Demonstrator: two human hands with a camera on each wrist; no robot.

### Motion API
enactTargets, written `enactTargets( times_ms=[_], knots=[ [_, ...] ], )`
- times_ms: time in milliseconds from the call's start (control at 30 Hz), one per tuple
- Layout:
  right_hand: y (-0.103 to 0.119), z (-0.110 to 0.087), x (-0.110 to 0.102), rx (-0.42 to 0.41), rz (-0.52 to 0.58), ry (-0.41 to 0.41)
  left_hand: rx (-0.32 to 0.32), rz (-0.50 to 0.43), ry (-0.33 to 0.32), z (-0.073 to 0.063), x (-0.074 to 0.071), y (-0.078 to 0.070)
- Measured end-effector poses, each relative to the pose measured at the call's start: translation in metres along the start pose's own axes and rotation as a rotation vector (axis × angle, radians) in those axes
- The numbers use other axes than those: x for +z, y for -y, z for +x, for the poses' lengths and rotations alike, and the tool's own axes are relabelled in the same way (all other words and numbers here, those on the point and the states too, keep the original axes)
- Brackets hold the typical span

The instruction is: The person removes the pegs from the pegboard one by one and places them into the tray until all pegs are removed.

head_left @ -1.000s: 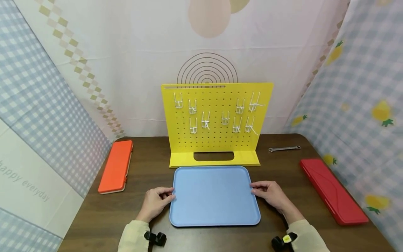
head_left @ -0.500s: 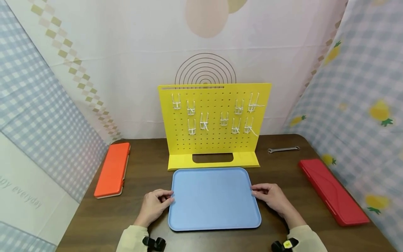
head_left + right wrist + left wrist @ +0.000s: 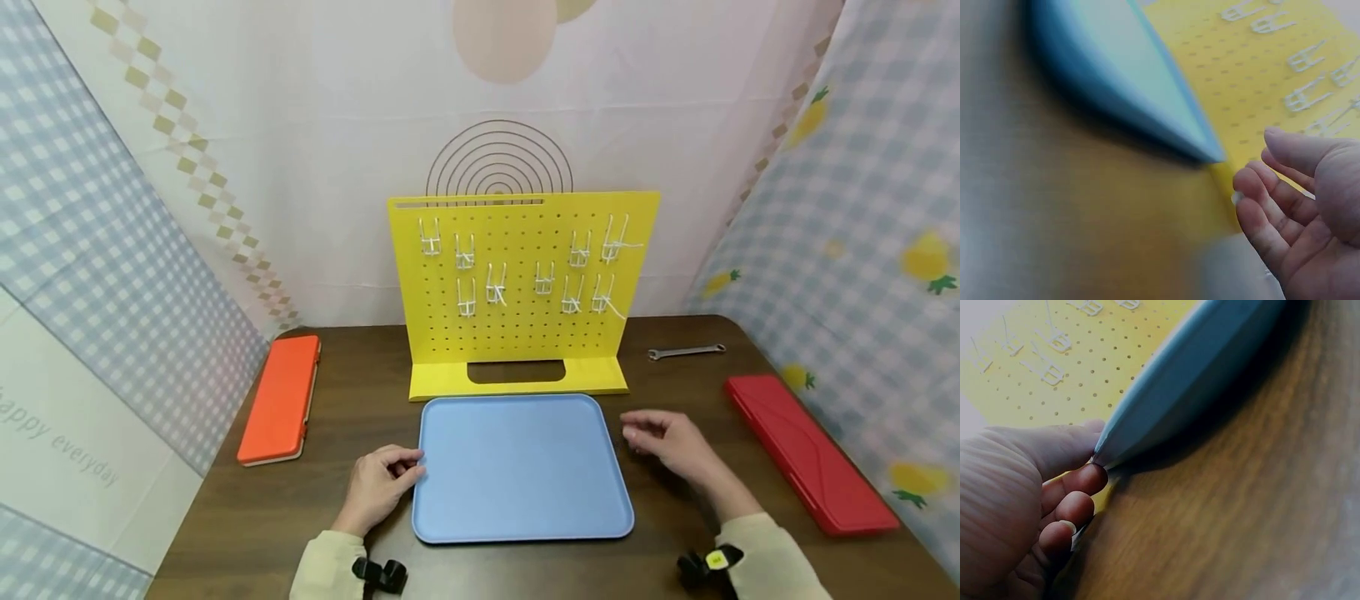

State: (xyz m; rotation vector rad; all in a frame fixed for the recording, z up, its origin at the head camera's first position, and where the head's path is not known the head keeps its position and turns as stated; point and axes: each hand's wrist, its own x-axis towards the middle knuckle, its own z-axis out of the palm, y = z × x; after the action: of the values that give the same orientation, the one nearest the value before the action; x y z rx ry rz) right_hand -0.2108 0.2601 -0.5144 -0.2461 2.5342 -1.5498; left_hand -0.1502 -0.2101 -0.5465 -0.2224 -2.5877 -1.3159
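Observation:
A light blue tray (image 3: 522, 471) lies on the table before the yellow pegboard. At its left rim my left hand (image 3: 378, 485) pinches the edge. In the left wrist view the thumb is on top of the tray's rim (image 3: 1160, 394) and the index finger is under it. Off the tray's right side is my right hand (image 3: 671, 442), fingers loosely bent with nothing between them. The right wrist view shows a gap between the right fingertips (image 3: 1247, 181) and the tray's corner (image 3: 1147, 94).
The yellow pegboard (image 3: 525, 333) stands behind the tray, with several white wire hooks. An orange case (image 3: 281, 400) lies on the left; a red case (image 3: 810, 454) and a wrench (image 3: 686, 352) are on the right of the brown table (image 3: 360, 367).
My right hand has let go of the tray's right rim and moved a little away to the right. The left hand still holds the left rim. The head view has shifted slightly.

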Motion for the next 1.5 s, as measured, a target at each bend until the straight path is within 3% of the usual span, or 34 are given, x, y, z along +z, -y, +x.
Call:
enactTargets(
  times_ms=[200, 367, 567, 800, 1133, 1500],
  knots=[
    [0.042, 0.032, -0.039, -0.108, -0.120, -0.128, 0.041, 0.027, -0.031, 0.003, -0.004, 0.004],
    [0.081, 0.063, -0.062, -0.132, -0.148, -0.223, 0.036, 0.040, -0.038, 0.001, -0.006, 0.006],
    [0.112, 0.100, -0.075, -0.124, -0.029, -0.315, -0.003, 0.028, -0.017, -0.004, -0.003, 0.008],
    [0.135, 0.132, -0.081, -0.160, 0.168, -0.353, 0.019, 0.021, -0.025, 0.000, 0.000, 0.007],
    [0.157, 0.149, -0.082, -0.208, 0.385, -0.337, 0.016, 0.017, -0.011, 0.002, 0.000, 0.004],
    [0.162, 0.152, -0.079, -0.236, 0.430, -0.321, 0.008, 0.001, -0.011, -0.001, 0.001, 0.001]
  ],
)
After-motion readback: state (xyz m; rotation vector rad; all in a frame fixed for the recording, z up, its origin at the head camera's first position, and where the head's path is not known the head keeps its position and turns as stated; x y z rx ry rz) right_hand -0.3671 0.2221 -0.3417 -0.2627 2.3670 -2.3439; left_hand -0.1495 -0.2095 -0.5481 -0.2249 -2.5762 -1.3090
